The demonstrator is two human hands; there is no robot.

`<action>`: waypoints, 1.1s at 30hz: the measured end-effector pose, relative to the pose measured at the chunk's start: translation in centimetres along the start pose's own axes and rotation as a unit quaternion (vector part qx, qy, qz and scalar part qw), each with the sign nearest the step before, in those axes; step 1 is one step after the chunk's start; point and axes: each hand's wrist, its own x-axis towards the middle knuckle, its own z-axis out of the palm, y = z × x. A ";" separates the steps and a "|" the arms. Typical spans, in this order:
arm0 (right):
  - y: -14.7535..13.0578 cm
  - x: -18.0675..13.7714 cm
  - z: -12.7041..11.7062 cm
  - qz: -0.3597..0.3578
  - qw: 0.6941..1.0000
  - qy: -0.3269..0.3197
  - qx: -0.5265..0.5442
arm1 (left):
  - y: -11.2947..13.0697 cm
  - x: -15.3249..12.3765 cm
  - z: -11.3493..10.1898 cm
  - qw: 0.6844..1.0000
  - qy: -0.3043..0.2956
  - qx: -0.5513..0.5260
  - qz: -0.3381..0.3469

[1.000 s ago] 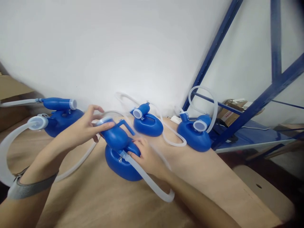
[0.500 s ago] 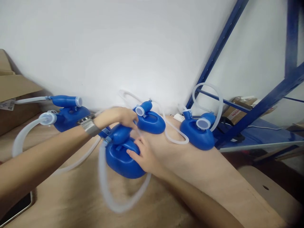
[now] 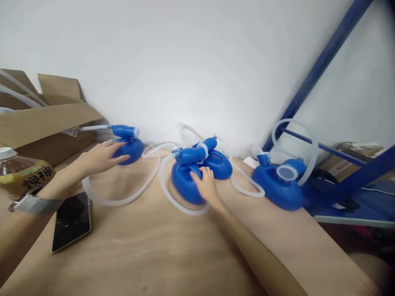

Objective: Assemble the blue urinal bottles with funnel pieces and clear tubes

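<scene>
In the middle of the table stands a blue plastic urinal bottle (image 3: 186, 186) with a blue funnel piece (image 3: 189, 156) lying across its top and a clear hose (image 3: 173, 199) curving round its front. My right hand (image 3: 206, 183) grips this bottle at its handle, thumb on top. Over to the left, my left hand (image 3: 100, 158) is stretched out with fingers apart in front of another blue bottle (image 3: 132, 151); whether it touches cannot be made out. That bottle also carries a funnel piece (image 3: 124, 131), and its hose (image 3: 123, 201) loops over the table.
Close behind the middle bottle is another blue bottle (image 3: 220, 166). A further one (image 3: 277, 189) stands at the right by the blue shelf frame (image 3: 321, 61). On the left are a cardboard box (image 3: 55, 119), a drink bottle (image 3: 26, 174) and a phone (image 3: 72, 222).
My left hand has left the middle bottle and moved left to the far-left one. The middle bottle now sits farther back, beside the rear bottle, with my right hand still on it. The view has shifted left.
</scene>
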 end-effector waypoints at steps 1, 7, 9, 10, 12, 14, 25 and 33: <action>0.0 0.9 0.8 -0.002 1.000 0.009 -0.008 | -1.9 -0.8 0.5 0.994 0.098 0.024 -0.040; -2.1 6.2 5.8 -0.019 0.997 0.066 -0.021 | -4.3 -2.0 2.0 0.958 -0.002 -0.161 -0.237; -2.9 7.6 7.0 -0.033 0.996 0.073 -0.030 | -3.3 -1.8 2.0 0.953 -0.011 -0.184 -0.241; -3.2 8.3 7.5 -0.041 0.996 0.067 -0.036 | -2.6 -1.9 2.0 0.953 -0.015 -0.190 -0.236; -3.7 9.7 8.1 -0.057 0.996 0.042 -0.051 | -1.2 -2.5 2.1 0.955 -0.033 -0.198 -0.216; -4.0 11.0 8.1 -0.068 0.996 0.006 -0.064 | 0.5 -3.6 2.0 0.964 -0.061 -0.195 -0.173; -11.0 7.7 2.3 -0.147 0.969 -0.201 -0.002 | 10.5 -8.2 1.9 0.978 -0.137 -0.148 -0.057; -13.0 1.1 -3.2 -0.169 0.931 -0.313 0.081 | 11.9 -5.6 1.1 0.950 -0.204 -0.223 0.077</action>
